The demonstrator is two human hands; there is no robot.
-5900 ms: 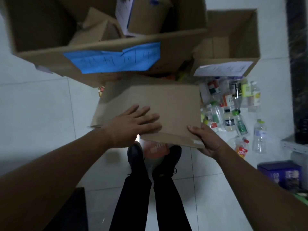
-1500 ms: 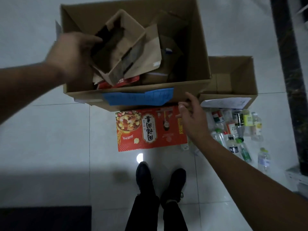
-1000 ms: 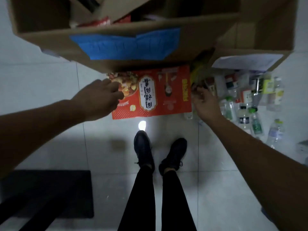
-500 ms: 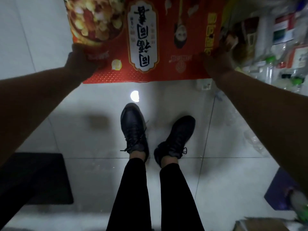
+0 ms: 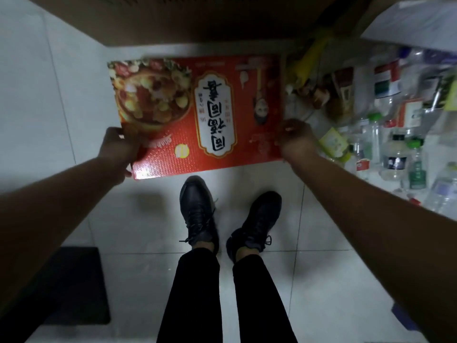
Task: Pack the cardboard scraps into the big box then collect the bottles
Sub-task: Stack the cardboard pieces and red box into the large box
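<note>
Above us the big box (image 5: 197, 18) fills the top edge. We hold a red flattened carton (image 5: 197, 115) just below it, over the floor (image 5: 296, 280): left hand (image 5: 118, 151) and right hand (image 5: 295, 139) with fingers clamped on its edges. Bottles (image 5: 395, 157) lie scattered beside it, right.

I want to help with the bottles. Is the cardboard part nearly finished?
Nearly, it looks like. The left hand and right hand grip the red food carton, a flat piece not yet in the big box. No other loose cardboard shows on the floor. The bottles all lie uncollected beside it.
</note>
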